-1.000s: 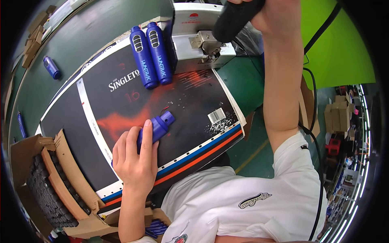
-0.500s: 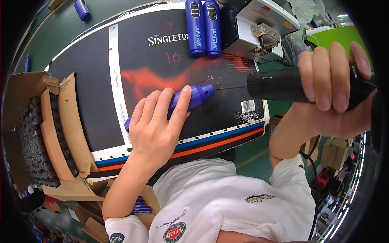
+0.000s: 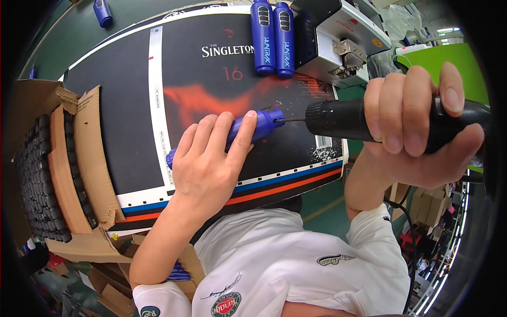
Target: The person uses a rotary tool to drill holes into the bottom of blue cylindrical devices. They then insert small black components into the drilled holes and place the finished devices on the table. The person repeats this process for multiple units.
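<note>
The left hand (image 3: 206,161) curls its fingers over a blue tube (image 3: 261,127), which lies slanting on the dark printed board (image 3: 127,132). The right hand (image 3: 414,127) is wrapped around a black electric screwdriver (image 3: 338,119), whose thin bit (image 3: 294,120) points at the tube's near end; if the tip touches, I cannot tell. In my judgement, the bit should meet the tube straight, with the left grip firm and its fingertips away from the tip.
</note>
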`<state>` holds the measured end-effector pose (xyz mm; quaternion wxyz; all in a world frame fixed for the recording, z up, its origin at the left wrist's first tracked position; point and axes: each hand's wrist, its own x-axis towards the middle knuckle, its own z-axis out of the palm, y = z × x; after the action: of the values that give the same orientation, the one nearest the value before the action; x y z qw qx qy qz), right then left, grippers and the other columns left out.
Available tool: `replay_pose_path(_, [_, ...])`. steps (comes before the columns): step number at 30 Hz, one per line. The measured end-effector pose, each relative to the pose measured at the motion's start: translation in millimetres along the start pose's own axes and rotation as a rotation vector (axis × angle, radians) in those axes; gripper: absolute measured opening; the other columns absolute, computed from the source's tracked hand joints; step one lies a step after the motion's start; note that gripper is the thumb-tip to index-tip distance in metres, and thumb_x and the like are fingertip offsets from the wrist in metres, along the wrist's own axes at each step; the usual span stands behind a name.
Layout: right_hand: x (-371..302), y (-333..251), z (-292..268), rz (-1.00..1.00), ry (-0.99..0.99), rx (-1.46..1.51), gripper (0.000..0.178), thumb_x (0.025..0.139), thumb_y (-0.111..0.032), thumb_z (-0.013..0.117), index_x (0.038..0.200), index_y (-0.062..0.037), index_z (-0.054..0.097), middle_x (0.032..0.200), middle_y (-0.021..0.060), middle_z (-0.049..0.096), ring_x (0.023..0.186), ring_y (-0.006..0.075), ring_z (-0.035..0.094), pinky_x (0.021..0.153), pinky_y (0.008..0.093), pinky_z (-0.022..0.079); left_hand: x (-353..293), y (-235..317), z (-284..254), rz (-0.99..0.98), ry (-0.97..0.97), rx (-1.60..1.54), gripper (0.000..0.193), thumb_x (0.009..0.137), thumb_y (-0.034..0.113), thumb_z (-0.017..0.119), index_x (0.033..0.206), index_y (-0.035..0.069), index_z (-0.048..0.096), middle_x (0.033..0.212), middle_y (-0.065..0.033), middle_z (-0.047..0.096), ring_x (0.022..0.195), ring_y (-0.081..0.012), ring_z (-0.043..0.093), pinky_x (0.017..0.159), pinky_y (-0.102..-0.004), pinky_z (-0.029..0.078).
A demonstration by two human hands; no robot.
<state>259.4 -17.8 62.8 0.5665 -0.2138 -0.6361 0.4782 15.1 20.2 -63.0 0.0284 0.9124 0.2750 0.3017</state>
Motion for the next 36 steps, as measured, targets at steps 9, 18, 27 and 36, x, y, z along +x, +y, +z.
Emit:
replay_pose_path(9, [0, 9, 14, -0.025, 0.010, -0.082, 0.034, 0.099, -0.048, 0.055, 0.113, -0.0175, 0.047, 0.078, -0.0026, 0.057, 0.065, 0.0107, 0.055, 0.062, 0.0253, 0.044, 0, 1, -2, -0.030, 0.002, -0.027, 0.056, 0.072, 0.013, 0.080, 0.126, 0.010, 0.067, 0.108, -0.0115, 0.064, 0.095, -0.0292, 0.063, 0.082, -0.0404, 0.050])
replay_pose_path(18, [5, 24, 27, -0.125, -0.085, -0.152, 0.038, 0.094, -0.041, 0.068, 0.108, -0.0164, 0.043, 0.078, -0.0020, 0.060, 0.059, 0.0097, 0.058, 0.051, 0.0237, 0.047, -2, 1, -1, -0.031, 0.008, -0.038, 0.055, 0.073, 0.013, 0.079, 0.126, 0.010, 0.066, 0.110, -0.0120, 0.063, 0.097, -0.0297, 0.063, 0.084, -0.0415, 0.050])
replay_pose_path(27, [9, 16, 35, -0.003, -0.081, -0.224, 0.033, 0.094, -0.035, 0.070, 0.103, -0.0154, 0.046, 0.074, -0.0023, 0.060, 0.059, 0.0105, 0.057, 0.054, 0.0246, 0.047, -2, 2, -3, -0.027, 0.005, -0.025, 0.053, 0.075, 0.014, 0.078, 0.126, 0.010, 0.066, 0.110, -0.0120, 0.063, 0.098, -0.0298, 0.063, 0.085, -0.0418, 0.050])
replay_pose_path(36, [-1, 18, 22, -0.121, 0.071, -0.034, 0.027, 0.097, -0.034, 0.065, 0.106, -0.0129, 0.051, 0.073, -0.0019, 0.057, 0.059, 0.0097, 0.053, 0.056, 0.0257, 0.044, 0, 4, -5, -0.025, 0.011, 0.019, 0.054, 0.073, 0.014, 0.080, 0.125, 0.010, 0.066, 0.110, -0.0103, 0.064, 0.095, -0.0284, 0.062, 0.084, -0.0402, 0.048])
